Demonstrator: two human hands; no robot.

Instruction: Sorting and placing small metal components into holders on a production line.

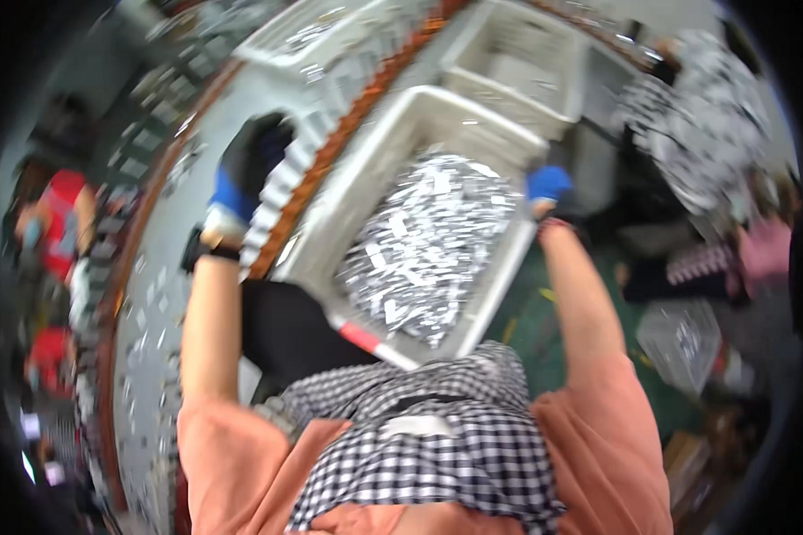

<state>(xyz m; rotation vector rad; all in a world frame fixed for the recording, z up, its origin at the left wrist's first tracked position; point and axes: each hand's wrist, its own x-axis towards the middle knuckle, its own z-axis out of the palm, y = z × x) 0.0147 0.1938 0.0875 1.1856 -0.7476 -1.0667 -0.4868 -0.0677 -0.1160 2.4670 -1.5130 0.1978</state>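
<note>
A white plastic crate [500, 290] in front of me holds a heap of small shiny silver pieces [437, 236]. Its near end, with a red mark on the rim, reaches my lap. My right hand [549, 185], in a blue and black glove, is at the crate's far right rim; its fingers are hidden and smeared. Gloved in blue and black too, my left hand [252, 165] is over the table beside a row of white pieces [284, 178]; blur hides how its fingers are set. A checked apron [419, 464] covers my front.
A brown table edge [348, 134] runs diagonally left of the crate. Beyond stand another white crate [553, 98] and a white bin [277, 45] with silver pieces. A clear plastic container [678, 343] is at the right. People in red [62, 223] and in patterned clothes [705, 116] are nearby.
</note>
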